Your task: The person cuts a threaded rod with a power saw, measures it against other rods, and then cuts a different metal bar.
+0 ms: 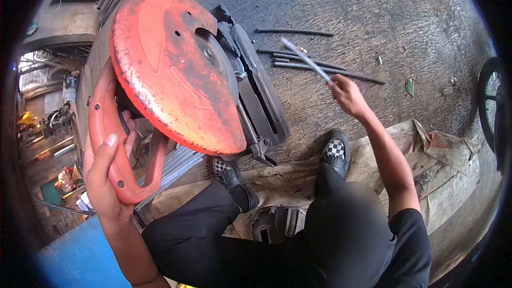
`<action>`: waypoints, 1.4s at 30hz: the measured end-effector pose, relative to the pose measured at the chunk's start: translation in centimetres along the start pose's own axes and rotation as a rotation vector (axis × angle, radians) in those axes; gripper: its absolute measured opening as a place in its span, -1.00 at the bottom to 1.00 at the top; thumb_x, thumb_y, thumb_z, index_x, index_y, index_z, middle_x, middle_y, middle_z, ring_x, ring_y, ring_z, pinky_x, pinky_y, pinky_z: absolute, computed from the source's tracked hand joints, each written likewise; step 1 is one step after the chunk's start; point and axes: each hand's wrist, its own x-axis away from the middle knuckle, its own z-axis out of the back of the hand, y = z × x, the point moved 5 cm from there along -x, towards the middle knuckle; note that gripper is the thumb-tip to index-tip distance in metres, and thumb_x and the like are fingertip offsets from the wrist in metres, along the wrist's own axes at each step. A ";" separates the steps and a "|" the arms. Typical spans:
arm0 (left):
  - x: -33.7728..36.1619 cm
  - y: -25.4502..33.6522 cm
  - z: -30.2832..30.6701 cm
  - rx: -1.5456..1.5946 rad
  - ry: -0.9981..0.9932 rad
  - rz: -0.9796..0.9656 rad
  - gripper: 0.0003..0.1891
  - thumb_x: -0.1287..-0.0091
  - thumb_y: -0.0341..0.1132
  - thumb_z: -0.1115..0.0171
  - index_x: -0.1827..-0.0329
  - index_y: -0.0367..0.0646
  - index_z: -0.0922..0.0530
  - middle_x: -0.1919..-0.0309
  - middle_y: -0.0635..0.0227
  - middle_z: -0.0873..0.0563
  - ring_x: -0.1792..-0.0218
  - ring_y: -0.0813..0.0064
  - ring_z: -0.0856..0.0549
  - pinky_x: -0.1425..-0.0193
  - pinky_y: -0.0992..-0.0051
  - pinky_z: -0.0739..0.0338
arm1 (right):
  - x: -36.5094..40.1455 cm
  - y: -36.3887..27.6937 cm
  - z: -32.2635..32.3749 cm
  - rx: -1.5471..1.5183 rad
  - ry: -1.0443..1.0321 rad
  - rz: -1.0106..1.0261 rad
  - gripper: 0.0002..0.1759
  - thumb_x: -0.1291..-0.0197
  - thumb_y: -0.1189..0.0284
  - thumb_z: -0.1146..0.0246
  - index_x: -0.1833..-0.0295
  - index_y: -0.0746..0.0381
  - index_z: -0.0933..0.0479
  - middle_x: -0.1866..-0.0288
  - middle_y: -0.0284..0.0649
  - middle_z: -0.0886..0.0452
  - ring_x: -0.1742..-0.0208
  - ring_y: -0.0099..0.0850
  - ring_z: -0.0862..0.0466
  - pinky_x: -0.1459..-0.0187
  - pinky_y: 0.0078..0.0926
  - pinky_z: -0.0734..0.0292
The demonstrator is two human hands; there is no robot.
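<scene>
A cut-off saw with a worn orange blade guard [176,74] stands in front of me on the left. My left hand [109,178] is wrapped round its orange D-shaped handle [109,128], the thumb lying along the near side. Part of the grey cutting disc [226,66] shows beside the guard, above the dark base [261,101]. Out to the right, my right hand [348,96] is closed on one end of a short light-grey metal rod [306,60]. The rod points up and to the left, over several dark rods [325,64] on the floor, apart from the saw.
Light-grey bars [181,165] lie in a bundle below the saw. A dirty cloth [448,165] spreads under my shoes [336,152]. A dark wheel [489,101] stands at far right. A blue surface [80,258] is at lower left, and shelving with tools [58,117] is farther left.
</scene>
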 end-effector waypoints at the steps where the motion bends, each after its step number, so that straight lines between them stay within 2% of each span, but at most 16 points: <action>1: 0.0 0.1 0.0 0.006 0.017 -0.017 -0.41 -0.29 -0.36 -0.14 -0.36 -0.39 -0.24 -0.12 0.02 -0.51 -0.04 0.34 -0.56 -0.19 0.40 -0.40 | 1.0 -0.8 -0.8 0.005 -0.081 -0.010 -0.63 -0.32 0.22 -0.06 0.04 0.32 -0.50 0.44 0.01 -0.55 0.39 -0.28 -0.56 0.27 -0.22 -0.45; 4: -0.6 0.5 0.6 -0.076 -0.092 0.007 -0.42 -0.29 -0.37 -0.14 -0.36 -0.39 -0.23 -0.11 0.06 -0.51 0.00 0.38 -0.56 -0.14 0.43 -0.43 | 3.3 -4.7 -2.3 -0.129 -0.210 0.072 -0.65 -0.26 0.33 -0.03 -0.03 0.33 -0.47 0.42 -0.09 -0.52 0.39 -0.30 -0.54 0.28 -0.31 -0.44; 7: -1.1 0.9 1.1 -0.083 -0.049 0.045 -0.42 -0.29 -0.38 -0.15 -0.35 -0.39 -0.23 -0.07 0.09 -0.53 0.05 0.42 -0.55 -0.06 0.48 -0.45 | 4.4 -6.6 -4.1 -0.417 -0.508 -0.188 -0.63 -0.36 0.23 -0.01 -0.04 0.31 -0.46 0.48 -0.22 -0.49 0.41 -0.41 -0.53 0.30 -0.36 -0.46; 11: -1.4 0.6 2.0 -0.127 -0.162 0.076 -0.43 -0.29 -0.37 -0.17 -0.33 -0.42 -0.25 0.01 0.08 -0.56 0.09 0.46 -0.56 0.03 0.55 -0.45 | 4.2 -7.1 -6.1 -0.384 -0.521 -0.173 -0.63 -0.39 0.21 0.00 0.01 0.31 -0.48 0.50 -0.23 -0.49 0.42 -0.41 -0.52 0.30 -0.35 -0.47; 13: -1.5 0.5 2.1 -0.108 -0.159 0.082 -0.43 -0.29 -0.37 -0.17 -0.32 -0.42 -0.25 0.00 0.07 -0.56 0.11 0.48 -0.56 0.04 0.57 -0.45 | 3.6 -6.5 -7.0 -0.317 -0.443 0.019 -0.65 -0.44 0.21 0.02 0.17 0.31 -0.46 0.58 -0.41 -0.37 0.51 -0.61 -0.41 0.48 -0.56 -0.34; 14: -1.6 0.5 2.1 -0.085 -0.155 0.086 -0.44 -0.30 -0.36 -0.18 -0.32 -0.42 -0.25 -0.01 0.06 -0.56 0.12 0.50 -0.57 0.05 0.59 -0.45 | 3.4 -6.6 -7.4 -0.308 -0.390 0.130 -0.63 -0.45 0.23 0.03 0.30 0.30 -0.41 0.56 -0.41 -0.37 0.46 -0.61 -0.38 0.41 -0.54 -0.32; 17: -1.4 0.8 2.0 -0.111 -0.091 0.077 -0.44 -0.31 -0.36 -0.17 -0.33 -0.41 -0.25 -0.07 0.03 -0.55 0.15 0.50 -0.57 0.03 0.58 -0.45 | 3.4 -6.7 -8.8 -0.359 -0.425 0.135 -0.61 -0.46 0.23 0.03 0.32 0.31 -0.41 0.56 -0.43 -0.31 0.44 -0.62 -0.30 0.38 -0.53 -0.30; 21: -1.4 0.6 2.0 -0.123 -0.086 0.078 -0.43 -0.32 -0.36 -0.16 -0.35 -0.39 -0.24 -0.11 0.00 -0.54 0.08 0.44 -0.59 -0.03 0.55 -0.45 | 3.9 -7.5 -10.3 -0.516 -0.379 0.165 -0.63 -0.47 0.25 0.03 0.06 0.37 -0.49 0.55 -0.45 -0.21 0.45 -0.62 -0.21 0.40 -0.55 -0.26; 23: -1.1 0.8 1.4 -0.076 -0.004 0.069 -0.47 -0.33 -0.38 -0.17 -0.34 -0.31 -0.27 -0.05 0.14 -0.58 0.22 0.56 -0.61 0.09 0.62 -0.55 | 3.7 -7.5 -10.5 -0.482 -0.418 0.165 -0.63 -0.46 0.27 0.02 -0.06 0.36 -0.48 0.54 -0.44 -0.22 0.44 -0.61 -0.24 0.39 -0.53 -0.29; 25: -1.3 0.7 1.9 -0.085 -0.026 0.083 -0.47 -0.33 -0.38 -0.17 -0.34 -0.31 -0.27 -0.06 0.15 -0.57 0.17 0.54 -0.61 0.05 0.60 -0.54 | 3.7 -7.8 -10.2 -0.350 -0.351 0.218 -0.72 -0.40 0.34 -0.03 0.16 0.37 -0.46 0.52 -0.05 -0.45 0.45 -0.28 -0.43 0.29 -0.28 -0.40; 26: -1.4 0.6 2.1 -0.090 -0.050 0.094 -0.47 -0.33 -0.37 -0.17 -0.34 -0.30 -0.28 -0.08 0.15 -0.56 0.12 0.51 -0.61 0.01 0.59 -0.53 | 3.7 -7.8 -10.3 -0.350 -0.353 0.217 -0.72 -0.40 0.34 -0.03 0.16 0.37 -0.46 0.52 -0.05 -0.45 0.45 -0.28 -0.43 0.29 -0.28 -0.40; 28: -1.3 0.7 1.7 -0.086 -0.042 0.085 -0.47 -0.33 -0.37 -0.17 -0.34 -0.30 -0.28 -0.10 0.15 -0.55 0.07 0.48 -0.60 -0.02 0.57 -0.52 | 3.6 -7.9 -10.1 -0.316 -0.259 0.255 -0.77 -0.35 0.39 -0.07 0.15 0.37 -0.47 0.46 0.14 -0.49 0.41 0.01 -0.51 0.29 -0.17 -0.41; 31: -1.2 0.7 1.8 -0.078 -0.037 0.081 -0.47 -0.33 -0.37 -0.17 -0.34 -0.30 -0.27 -0.14 0.14 -0.54 0.00 0.44 -0.60 -0.05 0.56 -0.51 | 3.7 -8.5 -10.1 -0.314 -0.170 0.311 -0.80 -0.31 0.42 -0.10 0.17 0.37 -0.47 0.45 0.20 -0.50 0.35 0.20 -0.51 0.33 -0.09 -0.41; 35: -1.3 0.5 2.1 -0.073 -0.051 0.087 -0.46 -0.33 -0.38 -0.16 -0.35 -0.31 -0.26 -0.15 0.13 -0.53 -0.04 0.41 -0.59 -0.04 0.55 -0.51 | 4.2 -9.4 -9.5 -0.193 -0.239 0.200 -0.83 -0.28 0.44 -0.12 0.16 0.36 -0.47 0.47 0.22 -0.49 0.32 0.23 -0.51 0.35 -0.06 -0.40; 37: -1.2 0.7 1.7 -0.074 -0.040 0.091 -0.46 -0.33 -0.38 -0.16 -0.35 -0.31 -0.26 -0.14 0.12 -0.53 -0.03 0.41 -0.60 -0.04 0.55 -0.52 | 4.2 -9.1 -9.6 -0.157 -0.191 0.296 -0.76 -0.30 0.46 -0.11 -0.01 0.34 -0.50 0.47 0.18 -0.50 0.45 0.10 -0.55 0.33 -0.22 -0.48; 42: -1.1 0.7 1.5 -0.065 -0.014 0.096 -0.48 -0.32 -0.39 -0.17 -0.32 -0.32 -0.28 -0.11 0.11 -0.55 0.03 0.42 -0.61 -0.01 0.56 -0.53 | 4.5 -9.0 -9.5 -0.093 -0.117 0.325 -0.71 -0.25 0.50 -0.16 -0.06 0.36 -0.50 0.43 0.20 -0.53 0.33 0.14 -0.59 0.33 -0.16 -0.50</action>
